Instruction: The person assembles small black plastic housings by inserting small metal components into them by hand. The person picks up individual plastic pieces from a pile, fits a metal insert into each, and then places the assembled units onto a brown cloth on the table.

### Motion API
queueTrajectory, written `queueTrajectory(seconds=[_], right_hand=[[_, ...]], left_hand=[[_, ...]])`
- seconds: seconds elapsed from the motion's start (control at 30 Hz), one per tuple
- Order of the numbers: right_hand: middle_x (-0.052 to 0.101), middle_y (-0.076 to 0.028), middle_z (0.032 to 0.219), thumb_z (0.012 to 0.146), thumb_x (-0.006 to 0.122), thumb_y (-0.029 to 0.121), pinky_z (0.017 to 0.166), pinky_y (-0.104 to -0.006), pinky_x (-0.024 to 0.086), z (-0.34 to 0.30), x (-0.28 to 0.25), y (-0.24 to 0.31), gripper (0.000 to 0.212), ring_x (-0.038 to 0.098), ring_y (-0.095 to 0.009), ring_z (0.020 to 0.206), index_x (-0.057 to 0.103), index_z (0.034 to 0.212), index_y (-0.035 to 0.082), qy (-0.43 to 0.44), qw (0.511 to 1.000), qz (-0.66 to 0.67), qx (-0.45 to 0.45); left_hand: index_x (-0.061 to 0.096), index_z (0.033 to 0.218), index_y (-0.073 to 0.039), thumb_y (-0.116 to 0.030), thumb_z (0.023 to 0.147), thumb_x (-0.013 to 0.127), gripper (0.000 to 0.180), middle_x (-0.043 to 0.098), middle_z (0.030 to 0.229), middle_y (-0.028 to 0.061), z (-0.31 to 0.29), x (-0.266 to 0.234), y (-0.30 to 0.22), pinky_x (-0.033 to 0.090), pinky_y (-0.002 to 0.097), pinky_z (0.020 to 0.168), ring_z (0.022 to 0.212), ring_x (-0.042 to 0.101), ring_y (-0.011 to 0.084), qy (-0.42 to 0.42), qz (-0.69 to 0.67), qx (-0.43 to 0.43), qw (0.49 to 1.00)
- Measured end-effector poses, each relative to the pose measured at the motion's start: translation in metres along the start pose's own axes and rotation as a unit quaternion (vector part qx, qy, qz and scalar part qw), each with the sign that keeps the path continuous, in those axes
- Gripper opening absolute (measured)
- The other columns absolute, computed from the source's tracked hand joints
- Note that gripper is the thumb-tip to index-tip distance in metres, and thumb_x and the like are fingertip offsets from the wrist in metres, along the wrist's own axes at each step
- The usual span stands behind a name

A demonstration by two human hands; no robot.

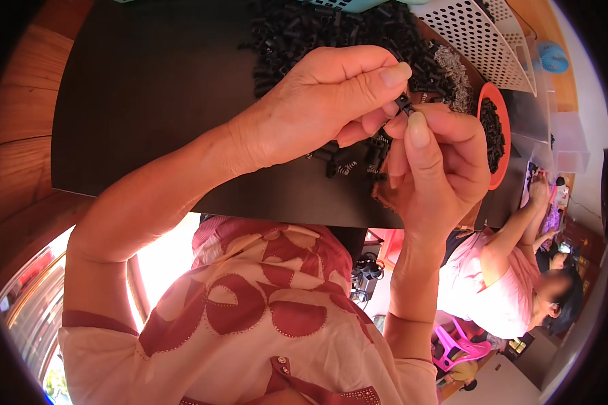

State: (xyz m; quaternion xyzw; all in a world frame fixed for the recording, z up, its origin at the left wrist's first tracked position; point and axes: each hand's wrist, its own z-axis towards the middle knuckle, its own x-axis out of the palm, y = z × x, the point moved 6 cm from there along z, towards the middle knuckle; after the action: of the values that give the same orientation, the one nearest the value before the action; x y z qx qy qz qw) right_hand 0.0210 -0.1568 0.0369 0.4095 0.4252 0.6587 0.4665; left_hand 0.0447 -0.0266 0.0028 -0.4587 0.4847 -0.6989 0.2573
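My left hand (341, 91) and my right hand (439, 152) meet above the dark table (135, 101). A small black plastic piece (404, 103) is pinched between the thumb and fingers of both hands, partly covered by the fingertips. Behind my hands spreads a big heap of short black tubular parts (304, 34). Under and beside the hands lie a few more black parts (332, 158) and small metal springs (346, 167). My right palm hides part of a brown scrap or mat (388, 196) on the table.
An orange bowl (500, 169) of small dark parts stands to the right, beside a heap of clear or silvery bits (456, 74). White perforated baskets (483, 40) and a teal basket (344, 3) border the far side. Another person in pink (479, 283) works at right.
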Motion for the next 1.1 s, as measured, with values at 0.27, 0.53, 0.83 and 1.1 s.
queueTrajectory(seconds=[0.27, 0.53, 0.83, 1.1], right_hand=[[0.062, -0.008, 0.090, 0.087, 0.064, -0.010, 0.055, -0.0169, 0.039, -0.004, 0.002, 0.011, 0.017, 0.049, -0.005, 0.064, 0.060, 0.103, -0.005, 0.034, 0.973, -0.192, -0.125], [0.058, -0.007, 0.090, 0.085, 0.067, -0.010, 0.060, -0.0171, 0.041, -0.005, -0.002, 0.012, 0.028, 0.051, -0.006, 0.071, 0.058, 0.112, -0.008, 0.058, 0.985, -0.146, -0.067], [0.057, -0.006, 0.087, 0.081, 0.071, -0.006, 0.059, -0.0177, 0.041, -0.004, -0.003, 0.009, 0.042, 0.053, -0.007, 0.070, 0.057, 0.120, -0.010, 0.087, 0.981, -0.158, -0.071], [0.055, -0.003, 0.075, 0.078, 0.075, 0.001, 0.050, -0.0194, 0.038, 0.002, 0.005, 0.013, 0.039, 0.051, -0.006, 0.060, 0.059, 0.112, -0.008, 0.133, 0.950, -0.228, -0.168]], left_hand=[[0.058, 0.100, -0.003, -0.033, 0.103, 0.048, 0.032, 0.053, 0.069, -0.0002, 0.001, -0.002, 0.004, 0.032, 0.0198, 0.046, 0.054, 0.042, 0.0052, 0.016, -0.007, -0.021, 1.000], [0.059, 0.097, -0.005, -0.036, 0.101, 0.053, 0.032, 0.053, 0.062, -0.0009, -0.001, 0.005, 0.005, 0.032, 0.0206, 0.044, 0.048, 0.043, 0.0050, 0.061, -0.045, -0.079, 0.994], [0.059, 0.089, -0.005, -0.038, 0.097, 0.060, 0.034, 0.058, 0.060, 0.0033, -0.003, 0.007, 0.012, 0.033, 0.0213, 0.033, 0.041, 0.049, 0.0086, 0.053, -0.149, -0.136, 0.978], [0.060, 0.084, -0.005, -0.042, 0.094, 0.062, 0.038, 0.054, 0.053, 0.0051, -0.007, 0.010, 0.018, 0.031, 0.0242, 0.030, 0.037, 0.047, 0.0117, 0.032, -0.156, -0.184, 0.970]])
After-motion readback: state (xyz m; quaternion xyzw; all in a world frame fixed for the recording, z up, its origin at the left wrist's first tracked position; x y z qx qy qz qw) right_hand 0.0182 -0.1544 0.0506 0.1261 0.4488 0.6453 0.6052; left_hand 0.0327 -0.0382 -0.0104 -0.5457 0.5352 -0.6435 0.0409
